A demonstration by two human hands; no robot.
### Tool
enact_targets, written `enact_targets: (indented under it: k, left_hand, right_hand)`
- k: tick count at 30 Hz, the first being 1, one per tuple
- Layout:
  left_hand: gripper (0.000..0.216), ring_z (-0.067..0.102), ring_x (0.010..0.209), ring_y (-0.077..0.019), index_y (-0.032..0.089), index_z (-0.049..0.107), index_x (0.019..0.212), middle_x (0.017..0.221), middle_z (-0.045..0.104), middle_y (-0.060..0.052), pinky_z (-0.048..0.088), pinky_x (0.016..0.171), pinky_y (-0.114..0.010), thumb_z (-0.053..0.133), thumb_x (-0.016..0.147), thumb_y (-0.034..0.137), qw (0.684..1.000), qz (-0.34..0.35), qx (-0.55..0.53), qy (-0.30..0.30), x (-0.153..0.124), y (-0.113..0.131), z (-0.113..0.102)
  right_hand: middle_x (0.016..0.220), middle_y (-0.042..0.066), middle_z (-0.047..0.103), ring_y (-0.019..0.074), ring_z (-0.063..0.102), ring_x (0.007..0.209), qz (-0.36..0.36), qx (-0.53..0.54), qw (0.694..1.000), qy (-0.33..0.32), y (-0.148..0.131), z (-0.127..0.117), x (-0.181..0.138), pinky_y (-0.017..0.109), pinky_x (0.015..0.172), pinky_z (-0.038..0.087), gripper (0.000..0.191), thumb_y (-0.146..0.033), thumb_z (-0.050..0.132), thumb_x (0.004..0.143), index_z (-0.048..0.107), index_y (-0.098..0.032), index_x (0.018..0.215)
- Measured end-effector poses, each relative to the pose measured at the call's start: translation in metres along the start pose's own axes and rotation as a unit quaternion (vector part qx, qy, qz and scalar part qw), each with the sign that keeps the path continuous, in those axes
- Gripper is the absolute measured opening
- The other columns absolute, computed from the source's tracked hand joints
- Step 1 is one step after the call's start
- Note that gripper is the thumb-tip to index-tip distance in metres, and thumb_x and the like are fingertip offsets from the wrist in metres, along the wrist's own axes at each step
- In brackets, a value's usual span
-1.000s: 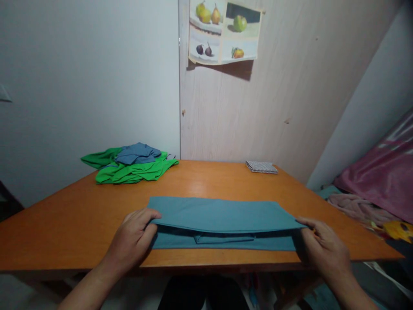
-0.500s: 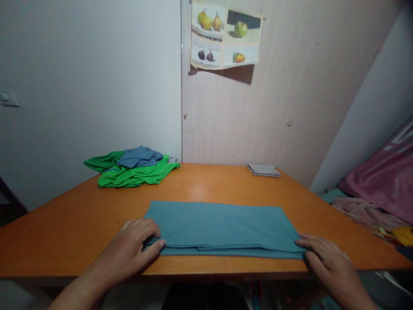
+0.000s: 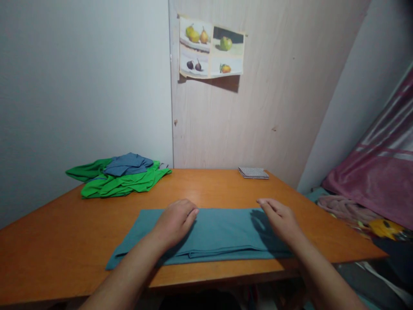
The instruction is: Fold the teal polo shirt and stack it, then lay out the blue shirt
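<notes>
A folded teal cloth (image 3: 222, 230) lies flat near the front edge of the table, its long side running left to right and layered edges facing me. My left hand (image 3: 177, 219) is over the left-middle part of the cloth, fingers loosely bent with the thumb apart from them; its fingertips are partly hidden, and no fabric shows in its grasp. Above the right end of the cloth hovers my right hand (image 3: 279, 217), loosely bent and holding nothing, casting a finger-shaped shadow on the fabric.
On the orange wooden table (image 3: 64, 241), a heap of green clothing (image 3: 122, 185) with a blue-grey garment (image 3: 129, 164) on top sits at the back left. A folded checkered cloth (image 3: 254, 173) lies at the back right. Pink fabric (image 3: 371, 176) hangs beyond the right side.
Both hands have let go of the cloth's near corners and moved inward and away from me, over the fabric. The cloth stays folded. The view has shifted slightly.
</notes>
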State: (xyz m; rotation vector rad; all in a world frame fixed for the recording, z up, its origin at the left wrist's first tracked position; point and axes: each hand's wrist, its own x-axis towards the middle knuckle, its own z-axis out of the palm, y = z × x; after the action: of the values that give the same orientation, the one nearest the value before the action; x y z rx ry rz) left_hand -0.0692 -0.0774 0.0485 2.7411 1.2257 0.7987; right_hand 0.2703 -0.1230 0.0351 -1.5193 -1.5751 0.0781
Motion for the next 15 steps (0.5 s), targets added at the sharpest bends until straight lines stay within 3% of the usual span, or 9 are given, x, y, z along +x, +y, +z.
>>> enact_targets:
  k: [3, 5, 8, 11, 15]
  left_hand:
    - [0.038, 0.058, 0.120, -0.0256, 0.020, 0.063, 0.121, 0.126, 0.066, -0.012, 0.042, 0.103, -0.042, 0.036, 0.103, 0.039, 0.999, 0.022, -0.013, -0.026, 0.020, 0.011, 0.030]
    - [0.049, 0.041, 0.141, -0.0301, 0.022, 0.053, 0.141, 0.150, 0.049, -0.012, 0.030, 0.115, -0.050, 0.040, 0.101, 0.048, 0.996, 0.028, -0.006, -0.084, 0.023, 0.016, 0.046]
    - [0.071, 0.022, 0.150, -0.0368, 0.029, 0.039, 0.152, 0.162, 0.029, -0.011, 0.019, 0.117, -0.063, 0.045, 0.093, 0.067, 0.983, 0.018, -0.006, -0.182, 0.017, 0.019, 0.059]
    - [0.076, 0.020, 0.150, -0.0369, 0.033, 0.035, 0.154, 0.164, 0.022, -0.009, 0.016, 0.118, -0.064, 0.042, 0.090, 0.074, 0.981, 0.010, -0.024, -0.194, 0.008, 0.017, 0.060]
    - [0.080, 0.018, 0.151, -0.0348, 0.033, 0.033, 0.155, 0.165, 0.020, -0.009, 0.013, 0.119, -0.064, 0.040, 0.089, 0.077, 0.980, 0.014, -0.027, -0.196, 0.005, 0.015, 0.059]
  right_hand:
    - [0.110, 0.010, 0.075, 0.0280, 0.066, 0.109, -0.038, 0.001, 0.996, -0.080, -0.019, 0.034, 0.017, 0.042, 0.096, 0.050, 0.049, -0.052, 0.037, 0.097, 0.075, -0.021, 0.103]
    - [0.125, 0.012, 0.070, 0.0277, 0.061, 0.121, -0.041, -0.027, 0.992, -0.119, -0.028, 0.056, 0.017, 0.043, 0.106, 0.044, 0.050, -0.047, 0.036, 0.098, 0.072, -0.019, 0.117]
    - [0.147, 0.016, 0.053, 0.0290, 0.041, 0.142, -0.020, -0.104, 0.971, -0.215, -0.034, 0.079, 0.003, 0.045, 0.117, 0.030, 0.058, -0.047, 0.037, 0.098, 0.057, -0.011, 0.139]
    - [0.157, 0.017, 0.038, 0.0323, 0.026, 0.149, -0.012, -0.148, 0.946, -0.288, -0.036, 0.084, -0.016, 0.051, 0.121, 0.017, 0.068, -0.055, 0.038, 0.097, 0.044, -0.010, 0.149]
    - [0.160, 0.014, 0.032, 0.0304, 0.019, 0.151, 0.013, -0.159, 0.942, -0.294, -0.033, 0.070, -0.028, 0.052, 0.122, 0.010, 0.073, -0.062, 0.033, 0.098, 0.038, -0.015, 0.153]
